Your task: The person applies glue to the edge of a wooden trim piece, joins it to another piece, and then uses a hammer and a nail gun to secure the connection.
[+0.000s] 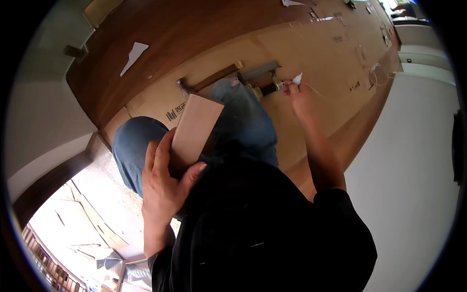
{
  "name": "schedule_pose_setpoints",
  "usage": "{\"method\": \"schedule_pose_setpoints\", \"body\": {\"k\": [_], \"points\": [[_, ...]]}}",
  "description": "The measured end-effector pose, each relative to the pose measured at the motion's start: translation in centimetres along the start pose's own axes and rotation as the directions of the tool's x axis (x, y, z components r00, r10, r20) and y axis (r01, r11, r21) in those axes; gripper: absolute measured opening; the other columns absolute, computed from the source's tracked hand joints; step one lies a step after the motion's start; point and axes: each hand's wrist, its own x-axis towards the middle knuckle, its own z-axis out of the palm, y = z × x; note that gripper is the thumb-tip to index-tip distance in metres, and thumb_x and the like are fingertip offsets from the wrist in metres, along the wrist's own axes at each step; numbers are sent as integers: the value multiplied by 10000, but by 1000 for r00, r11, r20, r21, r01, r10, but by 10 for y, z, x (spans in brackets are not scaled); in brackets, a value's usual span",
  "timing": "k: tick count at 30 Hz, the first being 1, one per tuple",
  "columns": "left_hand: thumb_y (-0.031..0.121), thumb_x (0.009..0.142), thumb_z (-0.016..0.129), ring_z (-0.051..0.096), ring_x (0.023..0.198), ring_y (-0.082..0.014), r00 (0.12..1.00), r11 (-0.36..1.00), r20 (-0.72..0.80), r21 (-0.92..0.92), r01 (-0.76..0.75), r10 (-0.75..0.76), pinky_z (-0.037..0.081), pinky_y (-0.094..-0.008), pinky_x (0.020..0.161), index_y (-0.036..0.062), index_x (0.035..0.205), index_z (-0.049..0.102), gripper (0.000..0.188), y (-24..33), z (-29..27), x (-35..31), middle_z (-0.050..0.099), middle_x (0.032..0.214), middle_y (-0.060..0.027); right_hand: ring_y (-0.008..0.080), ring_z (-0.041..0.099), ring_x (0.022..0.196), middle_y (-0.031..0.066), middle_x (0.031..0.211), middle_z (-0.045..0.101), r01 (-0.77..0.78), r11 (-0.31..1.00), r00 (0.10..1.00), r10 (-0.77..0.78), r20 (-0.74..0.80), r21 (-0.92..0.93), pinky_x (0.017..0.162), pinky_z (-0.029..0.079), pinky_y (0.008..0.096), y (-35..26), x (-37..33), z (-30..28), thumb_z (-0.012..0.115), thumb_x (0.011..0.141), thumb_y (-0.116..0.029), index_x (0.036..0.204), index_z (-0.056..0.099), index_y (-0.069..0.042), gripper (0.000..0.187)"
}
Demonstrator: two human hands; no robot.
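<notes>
A pale wooden block point(195, 127), long and flat-sided, stands tilted in my left hand point(163, 180), whose fingers and thumb wrap its lower end. It is above my bent knees. Farther off to the right, my right hand point(294, 92) is closed by the fingertips on a small white bottle with a pointed nozzle point(297, 79); most of its body is hidden. Just left of those fingers lies a tool with a black grip point(270, 89), its kind unclear. A hammer point(209, 79) with a brown handle rests beyond my knees, beside a grey ridged bar point(260, 70).
Cardboard sheeting point(321, 53) covers the floor in front of me, with dark wood flooring point(194, 24) beyond. A torn white scrap point(134, 57) lies at the far left. On the right stands a long white panel point(408, 160); a thin cord point(377, 78) lies near its far end.
</notes>
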Motion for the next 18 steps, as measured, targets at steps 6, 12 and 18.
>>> {"method": "schedule_pose_setpoints", "body": {"k": [6,12,18], "points": [[315,810,866,709,876,-427,996,992,63,-108,71,-64,563,-435,754,4,1172,562,566,3,5,4,704,972,-223,161,590,671,50,737,609,25,716,992,66,104,-698,661,482,331,135,-4,-75,697,960,-244,993,676,-15,232],[246,869,828,717,809,-438,992,981,64,-154,120,-112,560,-438,677,-1,1147,535,474,7,-6,-2,713,893,-238,272,731,898,187,954,747,-31,575,998,-23,-54,-818,802,554,381,220,0,-88,751,908,-273,1115,729,-21,328],[47,919,702,696,783,-453,995,987,99,-159,4,12,552,-471,643,-11,1265,497,406,12,-3,-9,685,897,-268,290,713,976,199,1102,726,18,690,1000,-14,12,-724,853,555,403,229,-13,-91,773,876,-292,1363,607,-22,581]]}}
